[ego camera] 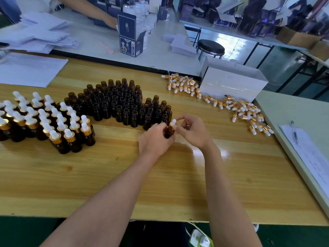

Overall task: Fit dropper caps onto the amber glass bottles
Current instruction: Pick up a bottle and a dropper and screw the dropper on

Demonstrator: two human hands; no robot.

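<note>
At mid-table, just before uncapped bottles (122, 104): amber bottle (168, 133) near upright, left hand (154, 139) curled round it; dropper cap (173, 123) on its neck (white bulb up), pinched by right hand (192, 130) fingertips.

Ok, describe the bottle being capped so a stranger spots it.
On the wooden table, find the uncapped brown bottles. Just in front, the left hand grips one bottle while the right hand pinches its white-tipped cap; no other is held.

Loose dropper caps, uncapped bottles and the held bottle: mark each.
loose dropper caps (185, 86): head view, far cluster of pile.
uncapped bottles (121, 102): head view, centre of the cluster.
held bottle (170, 131): head view, amber body below cap.
</note>
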